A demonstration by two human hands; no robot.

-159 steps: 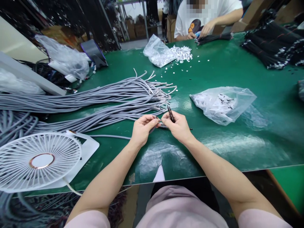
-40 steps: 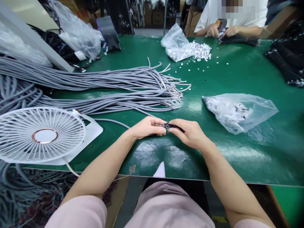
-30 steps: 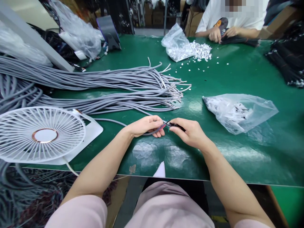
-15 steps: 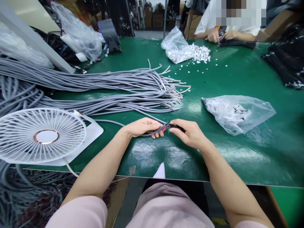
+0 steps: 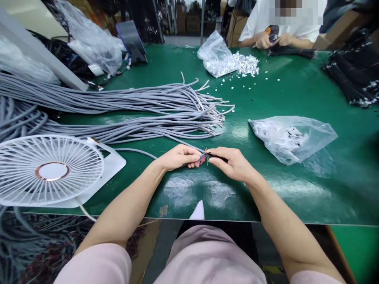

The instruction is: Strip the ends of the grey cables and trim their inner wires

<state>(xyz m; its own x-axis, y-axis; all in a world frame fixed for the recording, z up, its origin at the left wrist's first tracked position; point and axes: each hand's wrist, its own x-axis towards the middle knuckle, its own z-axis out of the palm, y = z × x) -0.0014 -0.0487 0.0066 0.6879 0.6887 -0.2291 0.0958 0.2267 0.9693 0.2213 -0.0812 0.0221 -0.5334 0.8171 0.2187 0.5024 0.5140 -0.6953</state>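
Note:
My left hand [image 5: 179, 157] is closed round the end of a grey cable [image 5: 136, 150] that runs in from the left behind my wrist. Thin coloured wires [image 5: 203, 159], red and green among them, poke out between my two hands. My right hand [image 5: 232, 159] is wrapped round a slim black hand tool [image 5: 218, 156]. The tool's tip meets the wires right beside my left fingertips; its exact kind is mostly hidden by my fingers. Just behind the hands, another grey cable strays from the bundle [image 5: 133, 128].
A white fan [image 5: 71, 189] stands at the left front. Clear bags with small white parts, one near [image 5: 293, 138] and one far [image 5: 216, 59], lie on the green table [image 5: 284, 205]. Black cables [image 5: 351, 71] sit at the right. Across the table, a person's hands [image 5: 262, 40] work.
My left fingers have drawn in tighter at the cable end, and my right hand with the tool has come slightly closer to them. The view has shifted a little.

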